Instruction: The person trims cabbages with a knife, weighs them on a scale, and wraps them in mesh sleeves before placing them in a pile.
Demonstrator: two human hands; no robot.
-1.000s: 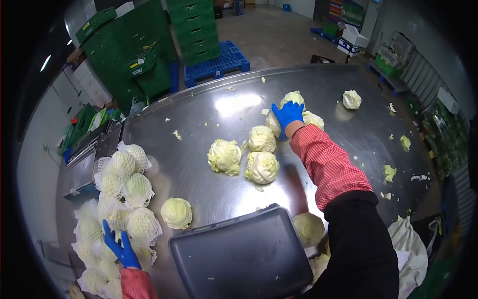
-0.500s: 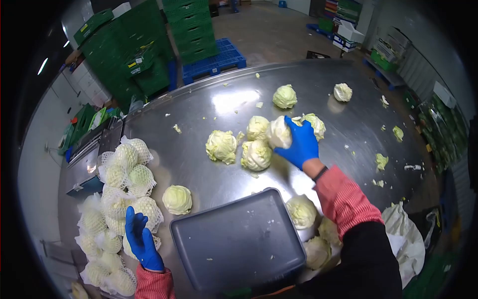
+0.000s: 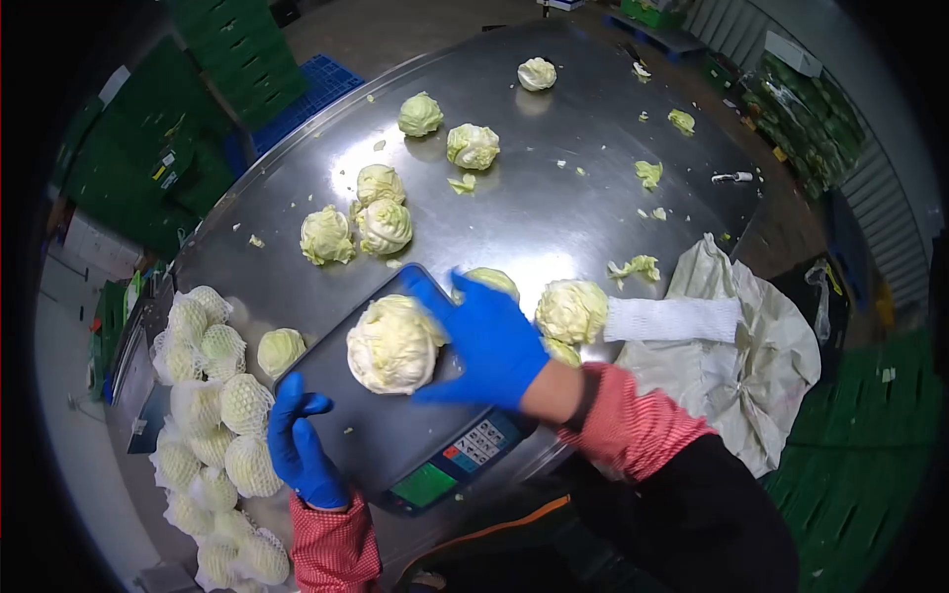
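Observation:
A pale trimmed cabbage (image 3: 393, 344) sits on the dark tray of a scale (image 3: 346, 425) at the near edge of the steel table (image 3: 554, 198). My right hand (image 3: 486, 341), in a blue glove, cups the cabbage's right side, thumb and fingers spread around it. My left hand (image 3: 301, 447), also gloved in blue, rests at the tray's left edge beside the netted cabbages (image 3: 217, 405) and holds nothing. The scale's keypad and green display (image 3: 457, 463) face me.
Bare cabbages lie behind the scale (image 3: 384, 225), further back (image 3: 473, 145) and just right of my right hand (image 3: 571, 309). A white net sleeve (image 3: 672, 319) lies on a pale sack (image 3: 751, 356). Leaf scraps dot the table. Green crates (image 3: 227, 49) stand beyond.
My right hand picked a cabbage from the group in the middle of the table and brought it back onto the scale tray. My left hand moved from the netted pile to the tray's edge.

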